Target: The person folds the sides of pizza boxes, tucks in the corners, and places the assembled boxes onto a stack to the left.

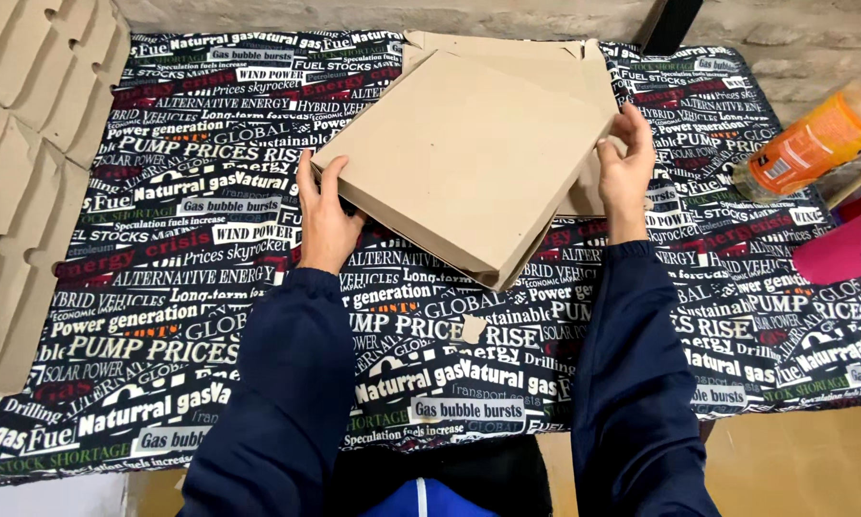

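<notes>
— Inspector: What finish do I log for the flat box?

— Operator: From my feed, matt brown cardboard, smooth. Tablecloth is printed cloth. My sleeves read as soft navy fabric. The orange bottle looks like glossy plastic.

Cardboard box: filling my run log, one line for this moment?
left hand: holds cardboard box | right hand: grips its side flap | box: tilted over printed tablecloth

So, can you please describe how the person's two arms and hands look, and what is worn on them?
Both arms wear long dark navy sleeves of plain cloth, loose and creased, ending in snug cuffs at the wrists. The left hand and the right hand are bare: no gloves, and no rings or watch that I can see. The sleeves show no markings or stripes.
</notes>
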